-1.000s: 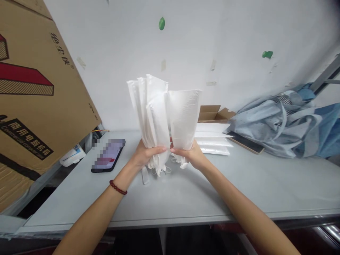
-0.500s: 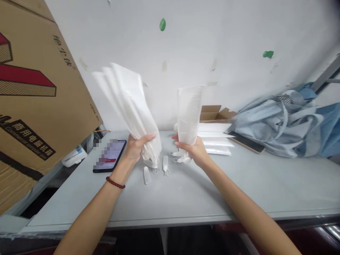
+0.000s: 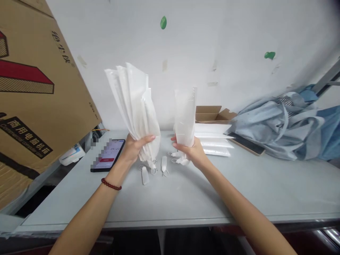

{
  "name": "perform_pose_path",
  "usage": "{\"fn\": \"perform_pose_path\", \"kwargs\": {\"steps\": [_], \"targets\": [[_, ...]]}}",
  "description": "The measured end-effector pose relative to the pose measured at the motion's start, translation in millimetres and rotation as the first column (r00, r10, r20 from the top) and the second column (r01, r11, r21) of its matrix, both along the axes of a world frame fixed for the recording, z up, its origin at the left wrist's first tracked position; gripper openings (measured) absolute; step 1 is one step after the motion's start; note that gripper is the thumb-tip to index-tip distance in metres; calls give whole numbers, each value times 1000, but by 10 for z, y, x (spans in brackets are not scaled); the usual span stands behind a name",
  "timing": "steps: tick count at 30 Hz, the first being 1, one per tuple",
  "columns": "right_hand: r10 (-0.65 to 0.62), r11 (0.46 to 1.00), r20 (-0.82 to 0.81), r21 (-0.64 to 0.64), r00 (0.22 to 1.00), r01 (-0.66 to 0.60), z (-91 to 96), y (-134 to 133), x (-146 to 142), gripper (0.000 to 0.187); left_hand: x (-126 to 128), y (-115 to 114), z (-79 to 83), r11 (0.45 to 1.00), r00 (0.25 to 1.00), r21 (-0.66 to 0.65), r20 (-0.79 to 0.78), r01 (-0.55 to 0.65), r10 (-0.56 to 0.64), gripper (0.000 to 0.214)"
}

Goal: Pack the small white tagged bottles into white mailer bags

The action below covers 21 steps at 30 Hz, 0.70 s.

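My left hand (image 3: pixel 135 148) is closed round the lower end of a bunch of several white plastic bags (image 3: pixel 134 102), held upright above the grey table (image 3: pixel 186 191). My right hand (image 3: pixel 192 153) grips a single white bag (image 3: pixel 184 117), also upright, a short gap to the right of the bunch. Small white tags (image 3: pixel 145 175) with loops lie on the table just below and between my hands. A red bead bracelet (image 3: pixel 111 185) is on my left wrist.
A phone (image 3: pixel 108 160) with a lit screen lies left of my hands. A big cardboard box (image 3: pixel 34 92) leans at the left. A stack of flat white bags (image 3: pixel 215 140), a small open carton (image 3: pixel 212 113) and a blue-grey cloth bag (image 3: pixel 284 124) sit at the back right.
The bunch and the single bag, held together a second ago, have been drawn apart. My left hand swung the bunch left, then tipped it back more upright. Small tags now show on the table.
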State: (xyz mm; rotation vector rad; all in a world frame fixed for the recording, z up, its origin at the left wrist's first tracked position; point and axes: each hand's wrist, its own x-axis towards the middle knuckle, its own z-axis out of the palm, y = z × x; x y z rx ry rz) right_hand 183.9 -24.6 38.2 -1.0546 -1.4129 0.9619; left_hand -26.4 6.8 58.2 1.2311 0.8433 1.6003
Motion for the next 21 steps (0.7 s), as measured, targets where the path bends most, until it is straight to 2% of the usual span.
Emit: {"fn": "perform_pose_path", "kwargs": {"steps": [3,8,10,13,16,18,21], "targets": [[0,1000,17,5,1000,0,16,-19,-2,29,-20,16,6,999,998,31,47,-31,29,40],[-15,1000,39,8,999,14,29,-25,-40,29,-25,19,-4,999,999,43,-39,22,-20,36],[-63,998,55,-15,996,64,3,3,-54,34,-13,16,-35,998,991,45,-131,32,-26,35],[-95,988,79,-118,992,103,-63,65,-56,39,39,16,-112,998,943,-13,-327,55,-56,49],[-6,976,19,-216,1000,10,-107,109,-49,37,125,31,-187,992,906,-81,-406,96,-121,64],[36,970,-53,-239,998,-48,-117,124,-61,36,181,47,-215,986,896,-118,-414,122,-160,61],[27,969,-98,-242,995,-51,-137,151,-120,36,235,63,-225,977,903,-152,-380,152,-200,55]]}}
